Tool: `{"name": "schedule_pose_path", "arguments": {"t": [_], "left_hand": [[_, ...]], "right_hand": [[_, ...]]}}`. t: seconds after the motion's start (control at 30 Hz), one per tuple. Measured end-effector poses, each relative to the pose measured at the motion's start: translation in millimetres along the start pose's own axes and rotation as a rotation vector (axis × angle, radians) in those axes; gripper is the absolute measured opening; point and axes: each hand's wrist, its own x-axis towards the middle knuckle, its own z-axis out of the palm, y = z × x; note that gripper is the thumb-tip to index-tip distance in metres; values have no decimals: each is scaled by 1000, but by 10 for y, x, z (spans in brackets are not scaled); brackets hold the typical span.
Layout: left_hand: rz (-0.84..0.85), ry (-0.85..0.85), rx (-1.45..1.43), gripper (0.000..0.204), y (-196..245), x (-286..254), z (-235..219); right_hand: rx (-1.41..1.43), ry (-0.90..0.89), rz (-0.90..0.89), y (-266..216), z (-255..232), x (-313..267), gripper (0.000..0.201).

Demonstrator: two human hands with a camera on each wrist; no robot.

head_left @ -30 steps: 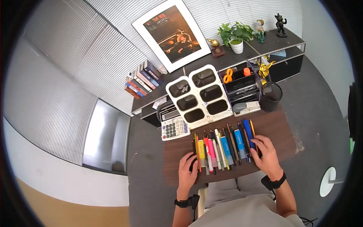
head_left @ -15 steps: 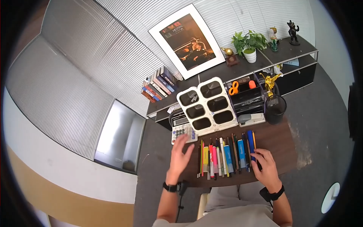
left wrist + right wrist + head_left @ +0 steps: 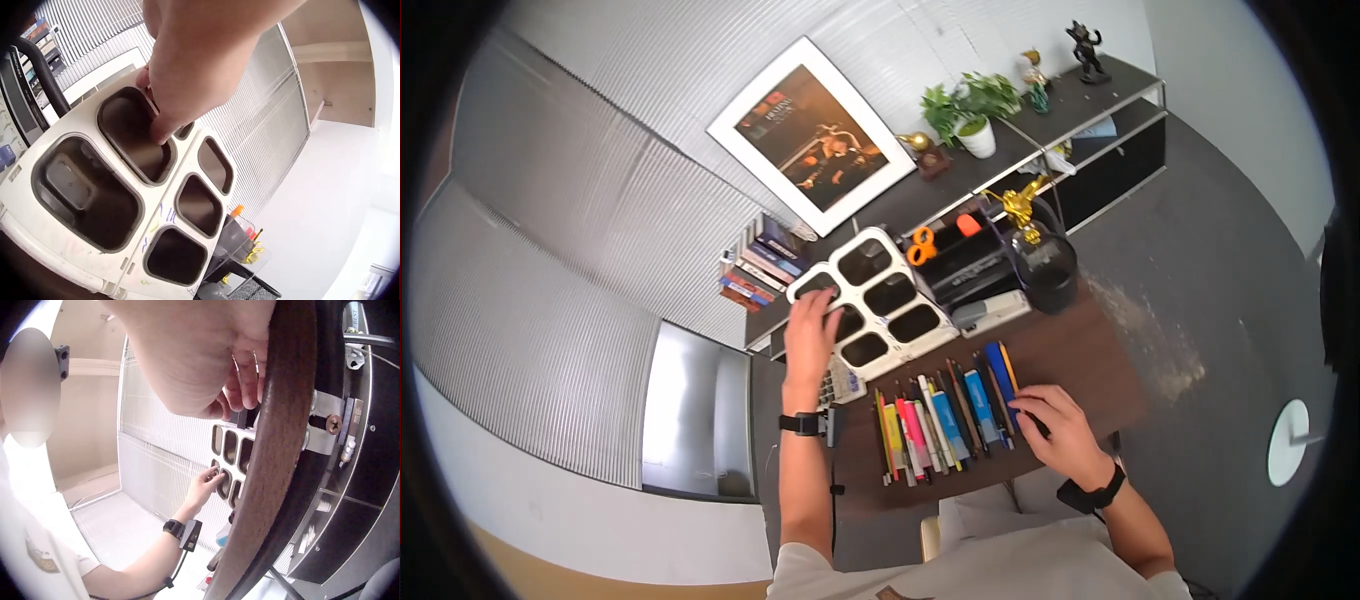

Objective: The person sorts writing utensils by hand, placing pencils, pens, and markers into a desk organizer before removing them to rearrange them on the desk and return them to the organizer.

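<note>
My left hand point(image 3: 808, 345) is raised over the white desk organizer point(image 3: 868, 309), which has several black-lined compartments. In the left wrist view its thumb and fingers reach into a compartment toward the far end, their tips partly hidden by the hand. A row of pens, pencils, markers and highlighters lies side by side on the brown table point(image 3: 1090, 370), including a yellow highlighter point(image 3: 892, 425) and a light-blue one point(image 3: 979, 400). My right hand point(image 3: 1060, 435) rests at the row's right end, fingers loosely bent, fingertips close to an orange pencil point(image 3: 1007, 362) and a blue item point(image 3: 998, 372).
A calculator point(image 3: 849, 385) is partly covered by the left arm. Behind the table stand a stapler point(image 3: 992, 314), a black mesh cup point(image 3: 1048, 280) and a black holder with orange scissors point(image 3: 921, 246). Books point(image 3: 762, 262), a framed poster and a plant stand on the cabinet.
My left hand has left the left end of the pen row and moved up and forward to the organizer's far left compartment. The right hand stays at the row's right end. The head view has shifted.
</note>
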Motion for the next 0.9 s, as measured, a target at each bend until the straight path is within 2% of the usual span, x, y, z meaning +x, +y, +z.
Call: {"name": "schedule_pose_path", "arguments": {"t": [0.1, 0.23, 0.37, 0.5, 0.6, 0.7, 0.73, 0.77, 0.8, 0.9], "left_hand": [[50, 6, -4, 33, 16, 45, -48], [-52, -40, -111, 30, 77, 67, -92], [8, 90, -100, 25, 56, 42, -98], [35, 305, 32, 23, 208, -190, -347], [-50, 294, 28, 23, 656, -566, -574], [103, 121, -45, 25, 1206, -919, -555], [99, 59, -28, 27, 1366, -1017, -513], [146, 67, -81, 31, 1445, -1108, -421], [125, 54, -113, 36, 1516, -1213, -325], [158, 72, -140, 36, 1707, -1376, -130]], "right_hand": [[4, -25, -4, 37, 8, -10, 20], [15, -40, -9, 66, 15, 8, 20], [41, -37, 30, 57, 20, 1, 18], [11, -24, -9, 80, 13, 10, 19], [8, -20, -6, 77, 15, 5, 19], [7, -42, -16, 67, 18, 19, 19], [6, -50, -23, 61, 17, 24, 19], [5, -57, -30, 56, 23, 25, 19], [4, -63, -31, 52, 29, 23, 19], [-10, -72, -42, 48, 23, 19, 19]]}}
